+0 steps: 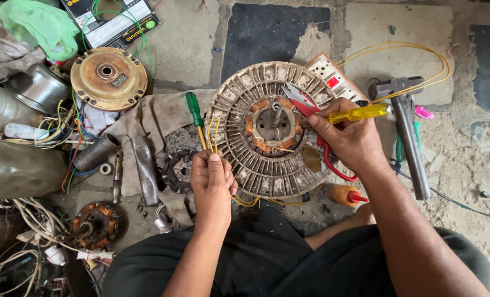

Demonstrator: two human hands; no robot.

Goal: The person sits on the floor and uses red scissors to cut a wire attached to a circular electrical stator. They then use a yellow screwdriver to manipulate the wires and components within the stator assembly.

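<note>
Yellow, translucent plastic forms the handle of the screwdriver point(358, 114) gripped in the right hand point(348, 138), fingers wrapped tight around its near end, the handle pointing away to the right over the edge of the stator. Left hand point(212, 181) is closed too, thumb and fingers pinching a pair of thin yellow wires point(212, 135) that rise from the fist toward the stator's left rim. Fan stator point(272, 129), the landmark for all that follows: round, dirty grey-white laminated metal, ribbed with radial slots around the rim, an inner ring of orange-brown copper coils and a steel shaft stub at centre. It lies flat on the floor between the two hands, left hand touching its lower-left edge, right hand resting over its right side. Red-handled scissors point(317, 132) lie across the stator's right half, partly under the right hand. Just left of the stator: a green-handled screwdriver point(194, 110) on a crumpled beige cloth point(157, 118), with a small dark toothed wheel point(177, 170) below it. Behind the stator's upper right, a white switchboard point(333, 81); further right a steel hammer point(407, 129) with yellow wire looped over it. Below the stator's right edge, an orange-handled tool point(344, 194). Far upper left of the stator, a rusty tan round motor cover point(108, 78); lower left, a small copper-wound armature point(95, 224) amid tangled wires.
</note>
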